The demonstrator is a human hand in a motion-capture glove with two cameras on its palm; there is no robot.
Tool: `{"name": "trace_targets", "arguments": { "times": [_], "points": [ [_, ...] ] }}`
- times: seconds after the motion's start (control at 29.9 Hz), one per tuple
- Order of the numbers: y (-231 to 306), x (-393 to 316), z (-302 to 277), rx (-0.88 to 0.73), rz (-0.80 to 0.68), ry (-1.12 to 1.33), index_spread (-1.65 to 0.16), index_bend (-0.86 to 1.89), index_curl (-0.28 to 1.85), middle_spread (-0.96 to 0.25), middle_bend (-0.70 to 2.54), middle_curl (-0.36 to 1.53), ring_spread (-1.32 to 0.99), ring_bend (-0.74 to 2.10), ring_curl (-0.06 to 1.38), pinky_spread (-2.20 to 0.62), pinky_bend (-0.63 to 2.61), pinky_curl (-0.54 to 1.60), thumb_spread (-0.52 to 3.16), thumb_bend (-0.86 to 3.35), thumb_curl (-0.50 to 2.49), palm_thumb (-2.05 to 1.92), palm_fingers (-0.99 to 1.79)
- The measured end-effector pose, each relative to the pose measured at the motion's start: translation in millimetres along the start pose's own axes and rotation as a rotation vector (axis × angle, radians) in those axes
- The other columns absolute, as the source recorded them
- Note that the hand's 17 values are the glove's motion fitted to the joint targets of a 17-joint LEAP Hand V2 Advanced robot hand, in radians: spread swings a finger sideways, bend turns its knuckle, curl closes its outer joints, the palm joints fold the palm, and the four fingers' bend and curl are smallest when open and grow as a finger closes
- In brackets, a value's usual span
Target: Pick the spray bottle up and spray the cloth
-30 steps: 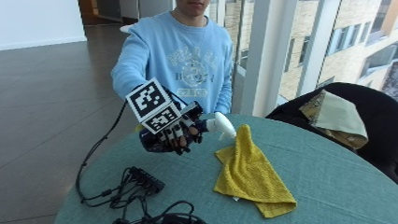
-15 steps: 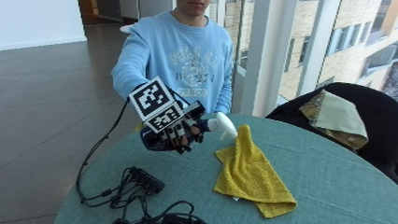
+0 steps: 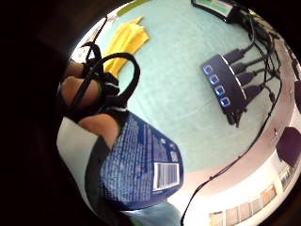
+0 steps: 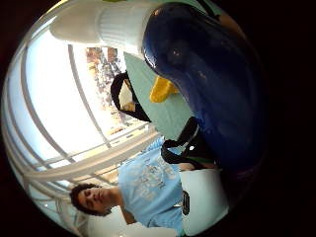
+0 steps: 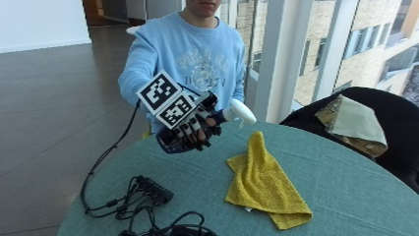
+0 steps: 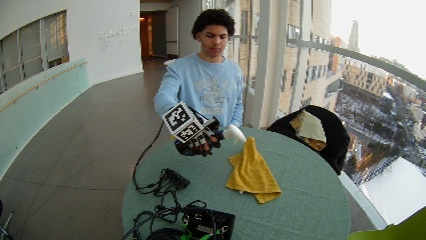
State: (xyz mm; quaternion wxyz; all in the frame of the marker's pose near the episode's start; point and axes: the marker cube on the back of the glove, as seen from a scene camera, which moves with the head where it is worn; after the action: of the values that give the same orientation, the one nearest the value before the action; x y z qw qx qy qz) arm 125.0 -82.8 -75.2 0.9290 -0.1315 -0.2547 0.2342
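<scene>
1. We see the gloved right hand with fingers curled round the blue spray bottle, lifted above the table.
2. The nozzle points toward the yellow cloth lying flat nearby.

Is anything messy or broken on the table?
Nothing broken or spilled. The yellow cloth lies rumpled, one end bunched into a peak. The gloved right hand holds the spray bottle above the table.

Round teal bench beside tall daylit windows; grey tiled floor, white wall, dark chair draped with cloth.
</scene>
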Motion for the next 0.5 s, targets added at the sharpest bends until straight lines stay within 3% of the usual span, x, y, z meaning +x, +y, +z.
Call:
{"name": "trace_targets", "arguments": {
  "times": [0.5],
  "points": [
    [25,-108,51,0.197,-0.56,-0.342,-0.28,0.07,0.16,-0.04,0.27,0.44,0.06,0.56,0.37,0.16,0.41,0.37,0.87,-0.02,0.7,0.84,0.99]
  ]
}}
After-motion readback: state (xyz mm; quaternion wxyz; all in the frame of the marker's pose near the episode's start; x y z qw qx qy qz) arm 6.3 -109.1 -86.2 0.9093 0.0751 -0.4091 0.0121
